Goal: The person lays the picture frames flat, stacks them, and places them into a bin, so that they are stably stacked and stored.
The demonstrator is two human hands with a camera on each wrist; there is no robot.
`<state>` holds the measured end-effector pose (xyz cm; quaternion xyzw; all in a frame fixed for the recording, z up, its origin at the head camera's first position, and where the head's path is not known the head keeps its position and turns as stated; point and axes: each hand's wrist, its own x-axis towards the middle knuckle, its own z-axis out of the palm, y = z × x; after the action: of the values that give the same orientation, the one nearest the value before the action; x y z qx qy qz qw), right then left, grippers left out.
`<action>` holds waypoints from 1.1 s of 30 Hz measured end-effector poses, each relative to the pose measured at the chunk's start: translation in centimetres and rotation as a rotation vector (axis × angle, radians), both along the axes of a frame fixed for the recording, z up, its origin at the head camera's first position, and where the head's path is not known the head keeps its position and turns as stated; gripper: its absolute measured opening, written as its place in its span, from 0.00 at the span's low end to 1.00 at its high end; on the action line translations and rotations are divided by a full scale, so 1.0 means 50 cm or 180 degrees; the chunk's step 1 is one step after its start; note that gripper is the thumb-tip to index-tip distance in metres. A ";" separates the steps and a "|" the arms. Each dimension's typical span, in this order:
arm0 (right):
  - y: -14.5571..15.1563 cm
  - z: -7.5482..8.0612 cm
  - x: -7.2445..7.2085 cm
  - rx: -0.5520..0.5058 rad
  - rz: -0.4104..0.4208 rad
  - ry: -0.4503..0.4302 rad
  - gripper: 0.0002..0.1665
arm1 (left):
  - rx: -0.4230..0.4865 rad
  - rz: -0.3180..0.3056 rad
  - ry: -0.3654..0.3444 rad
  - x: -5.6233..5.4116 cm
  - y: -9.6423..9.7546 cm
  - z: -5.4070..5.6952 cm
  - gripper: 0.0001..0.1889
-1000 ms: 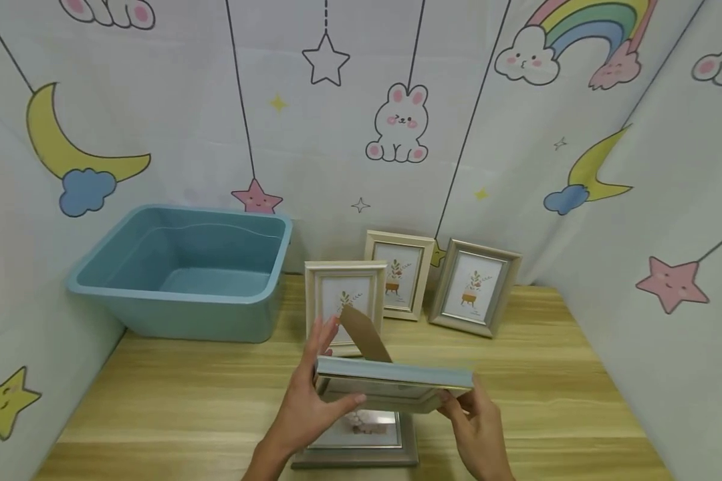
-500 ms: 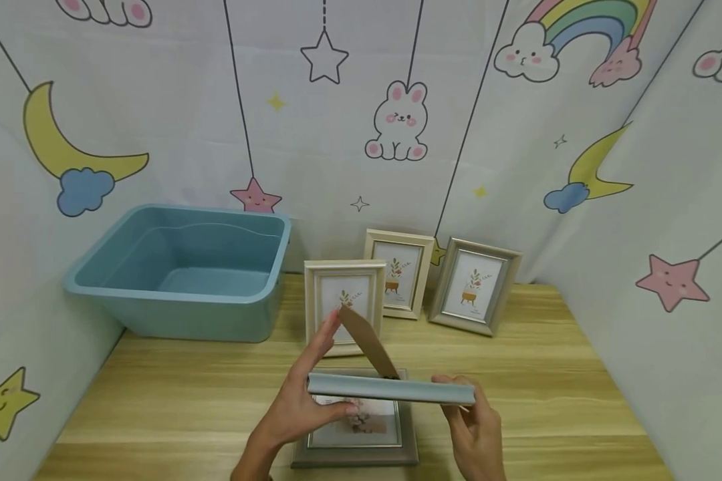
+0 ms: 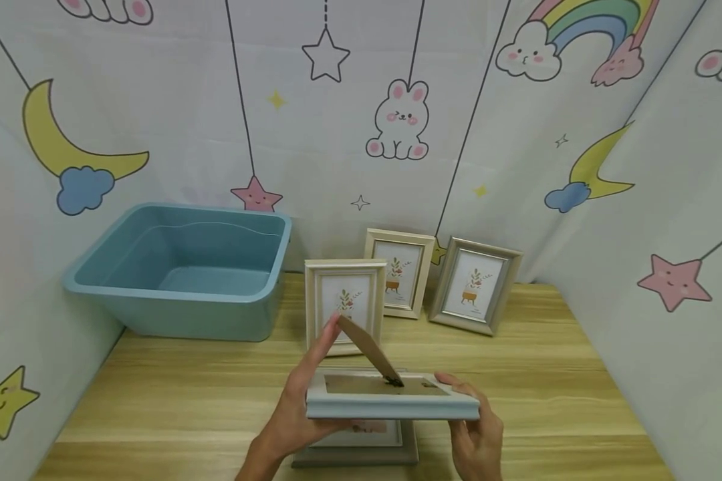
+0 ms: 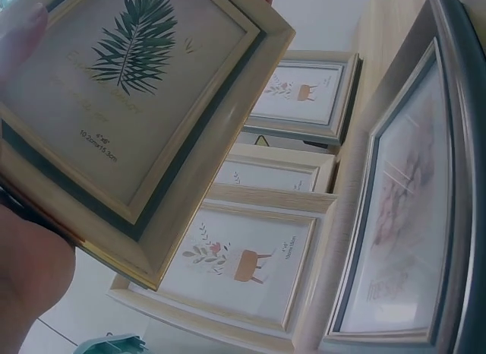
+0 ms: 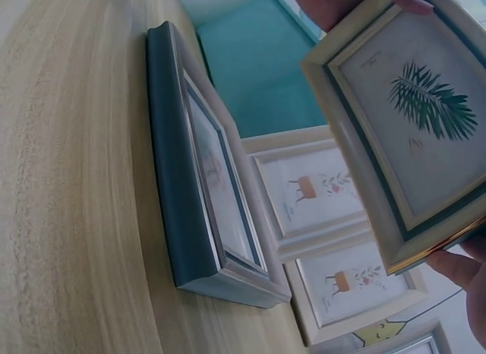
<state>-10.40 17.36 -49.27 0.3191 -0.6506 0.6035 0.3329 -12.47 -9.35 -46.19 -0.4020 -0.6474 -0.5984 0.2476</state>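
Note:
Both hands hold a picture frame (image 3: 391, 409) in the air, its back turned up and its pale edge toward me. My left hand (image 3: 291, 414) grips its left end, thumb under the front, with a fingertip at the tip of the raised brown easel leg (image 3: 370, 347). At the other end, my right hand (image 3: 478, 427) pinches the frame between thumb and fingers. From below, the left wrist view shows a green leaf print (image 4: 137, 42) behind the frame's glass. Under it, a grey-silver picture frame (image 3: 355, 457) lies face up on the table, partly hidden.
Three picture frames with plant prints stand at the back: a cream one (image 3: 309, 307), another cream one (image 3: 424, 274) behind it, and a silver one (image 3: 505, 287). A blue plastic tub (image 3: 198, 317) stands back left on the wooden table (image 3: 186, 401). A patterned curtain (image 3: 337, 133) hangs behind.
The held picture frame has tipped from showing its front underside to showing its back, and sits slightly lower. My left fingertips stay near the easel leg's tip.

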 end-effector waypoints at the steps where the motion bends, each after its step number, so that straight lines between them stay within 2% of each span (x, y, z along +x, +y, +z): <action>1: -0.001 -0.002 -0.001 -0.0021 0.0022 0.0028 0.12 | -0.0004 0.0020 0.0030 0.001 -0.001 -0.002 0.58; 8: -0.008 -0.007 -0.013 -0.0217 0.0259 0.0358 0.12 | 0.0085 0.0185 0.0082 0.013 -0.008 -0.014 0.53; 11: -0.008 -0.007 -0.017 -0.0208 0.0242 0.0481 0.11 | 0.0150 0.0305 0.0079 0.021 -0.014 -0.016 0.50; 15: -0.002 -0.007 -0.021 -0.0112 0.0044 0.0583 0.11 | 0.0246 0.0439 0.0093 0.035 -0.022 -0.019 0.44; 17: 0.001 -0.007 -0.021 -0.0039 -0.0072 0.0586 0.11 | 0.0285 0.0508 0.0129 0.040 -0.025 -0.020 0.40; 20: 0.007 -0.007 -0.021 0.0037 -0.0213 0.0553 0.12 | 0.0360 0.0496 0.0187 0.045 -0.028 -0.024 0.34; 26: 0.016 -0.010 -0.019 0.0030 -0.0279 0.0452 0.11 | 0.0454 0.0440 0.0217 0.049 -0.032 -0.029 0.23; 33: 0.020 -0.012 -0.019 0.0117 -0.0367 0.0344 0.11 | 0.0553 0.0435 0.0541 0.046 -0.027 -0.027 0.15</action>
<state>-11.36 18.34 -49.87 0.3192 -0.6599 0.5531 0.3959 -10.17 -10.69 -47.55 -0.3833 -0.5957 -0.5977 0.3755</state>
